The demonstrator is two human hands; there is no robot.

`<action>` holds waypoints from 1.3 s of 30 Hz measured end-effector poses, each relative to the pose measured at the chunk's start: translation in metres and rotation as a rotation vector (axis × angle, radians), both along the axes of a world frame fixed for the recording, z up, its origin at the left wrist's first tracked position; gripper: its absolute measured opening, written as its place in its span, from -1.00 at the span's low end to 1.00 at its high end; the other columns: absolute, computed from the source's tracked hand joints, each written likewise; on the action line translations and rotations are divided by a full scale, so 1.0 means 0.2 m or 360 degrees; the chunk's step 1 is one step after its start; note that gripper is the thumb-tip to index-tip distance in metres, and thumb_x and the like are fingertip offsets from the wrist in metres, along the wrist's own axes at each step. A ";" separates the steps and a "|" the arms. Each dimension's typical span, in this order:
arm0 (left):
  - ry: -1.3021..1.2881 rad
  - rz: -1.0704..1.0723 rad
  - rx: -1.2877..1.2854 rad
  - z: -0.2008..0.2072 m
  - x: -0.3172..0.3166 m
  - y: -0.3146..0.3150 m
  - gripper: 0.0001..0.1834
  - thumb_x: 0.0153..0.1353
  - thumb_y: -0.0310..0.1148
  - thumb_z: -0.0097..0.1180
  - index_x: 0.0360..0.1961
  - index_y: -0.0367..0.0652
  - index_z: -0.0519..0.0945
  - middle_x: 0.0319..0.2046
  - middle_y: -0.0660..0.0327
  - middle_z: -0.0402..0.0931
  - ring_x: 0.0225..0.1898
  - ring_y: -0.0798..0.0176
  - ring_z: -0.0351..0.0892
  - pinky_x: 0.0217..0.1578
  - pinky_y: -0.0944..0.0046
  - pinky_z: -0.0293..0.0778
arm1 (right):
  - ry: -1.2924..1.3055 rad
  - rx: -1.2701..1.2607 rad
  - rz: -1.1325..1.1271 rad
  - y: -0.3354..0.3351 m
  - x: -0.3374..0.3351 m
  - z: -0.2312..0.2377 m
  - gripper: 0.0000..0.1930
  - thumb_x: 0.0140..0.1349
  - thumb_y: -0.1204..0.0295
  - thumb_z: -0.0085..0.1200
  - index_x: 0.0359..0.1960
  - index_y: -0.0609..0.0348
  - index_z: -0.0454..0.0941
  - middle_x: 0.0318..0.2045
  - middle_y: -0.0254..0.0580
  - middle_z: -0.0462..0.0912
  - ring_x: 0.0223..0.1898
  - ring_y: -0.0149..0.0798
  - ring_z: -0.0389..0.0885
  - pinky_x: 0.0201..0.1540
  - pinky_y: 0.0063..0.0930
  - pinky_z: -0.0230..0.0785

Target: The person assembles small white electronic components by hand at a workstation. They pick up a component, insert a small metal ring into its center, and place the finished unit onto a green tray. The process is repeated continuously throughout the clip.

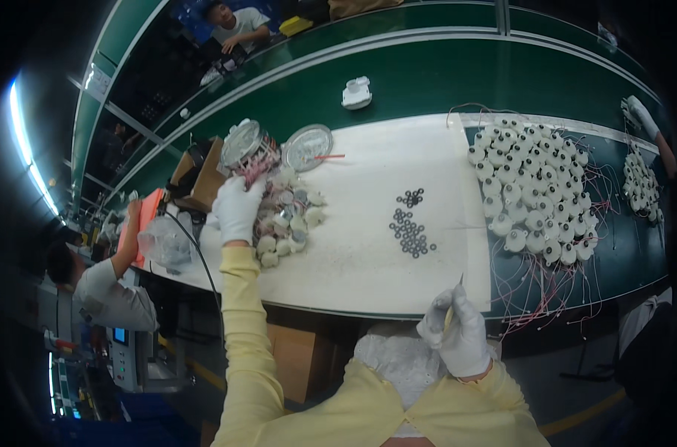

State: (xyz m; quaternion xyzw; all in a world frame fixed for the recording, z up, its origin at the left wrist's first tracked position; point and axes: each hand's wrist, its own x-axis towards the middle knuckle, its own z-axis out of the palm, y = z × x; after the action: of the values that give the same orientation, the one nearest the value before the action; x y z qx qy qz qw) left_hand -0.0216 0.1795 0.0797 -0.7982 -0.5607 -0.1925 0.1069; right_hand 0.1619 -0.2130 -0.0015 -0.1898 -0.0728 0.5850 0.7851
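My left hand (239, 210), in a white glove, reaches to the pile of small white motor-like parts (290, 216) on the left of the white sheet. Its fingers are bent in by the pink and red wires (258, 165) at the mouth of a tipped metal tin (243, 143); what they grip is hidden. Near the front edge, my gloved right hand (459, 335) is closed round a thin pointed tool (461, 280), its tip upward. Ahead of it, small dark rings (410, 232) lie loose on the white sheet (353, 261).
Many round white parts with black tops (532, 186) and trailing wires cover the green mat at right. A round metal lid (308, 147) lies beside the tin. A white plastic piece (357, 93) sits farther back. Cardboard box (206, 175) and clear bag (167, 240) stand left; other people work around.
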 end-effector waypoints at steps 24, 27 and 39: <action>-0.2025 -0.0820 -0.0202 -0.45 -0.27 0.12 -0.24 0.23 -0.63 -0.03 0.49 -0.27 0.13 0.14 -0.17 0.54 0.09 -0.02 0.62 0.11 0.12 0.50 | -0.2507 0.0647 0.0133 0.55 -0.15 0.71 -0.66 0.48 0.29 -0.17 -0.08 0.31 0.57 -0.35 -0.02 0.63 -0.35 -0.06 0.61 -0.21 -0.24 0.48; -0.1986 -0.0757 -0.0366 -0.43 -0.25 0.09 -0.28 0.23 -0.62 0.00 0.45 -0.29 0.18 0.11 -0.12 0.58 0.07 0.01 0.64 0.08 0.14 0.53 | -0.2739 0.0767 -0.0072 0.96 -0.24 0.66 -0.71 0.45 0.32 -0.14 -0.09 0.30 0.54 -0.30 0.17 0.63 -0.22 0.17 0.62 -0.13 -0.13 0.48; -0.1369 -0.0585 0.0091 -0.23 -0.13 -0.18 -0.49 0.29 -0.67 -0.16 0.30 -0.37 0.32 0.09 -0.01 0.63 0.09 0.06 0.65 0.14 0.19 0.49 | -0.3069 0.0006 0.0125 1.62 -0.32 0.31 -0.67 0.38 0.19 -0.03 -0.18 0.23 0.60 -0.26 0.21 0.69 -0.18 0.22 0.65 -0.06 0.01 0.46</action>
State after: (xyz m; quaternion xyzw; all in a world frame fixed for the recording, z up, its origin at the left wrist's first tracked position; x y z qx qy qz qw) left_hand -0.0478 0.1426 0.0332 -0.7287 -0.3979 -0.5370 -0.1492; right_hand 0.0987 0.1118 0.0606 -0.5850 -0.6936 0.2034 0.3678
